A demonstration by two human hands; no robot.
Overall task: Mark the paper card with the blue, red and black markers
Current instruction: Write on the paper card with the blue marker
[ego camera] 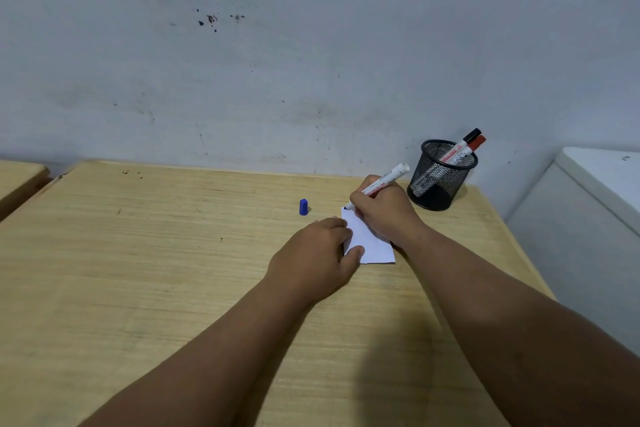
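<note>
At right of centre, a black mesh cup [440, 177] is seen holding the red marker [465, 151] and black marker [462, 144], caps up. Left of it, the blue marker [377, 185] is gripped by the right hand [384, 211], fingers closed round the barrel, tip on the paper card [372, 241]. The card is pinned flat to the worktop [138, 253] by the left hand [317, 255]. The blue cap [303, 207] stands just left, apart.

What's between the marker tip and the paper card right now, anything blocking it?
Nothing visible. The right hand holds the uncapped marker with its tip at the paper card's far corner. The left hand pins the card's near left edge, clear of the tip.
</note>
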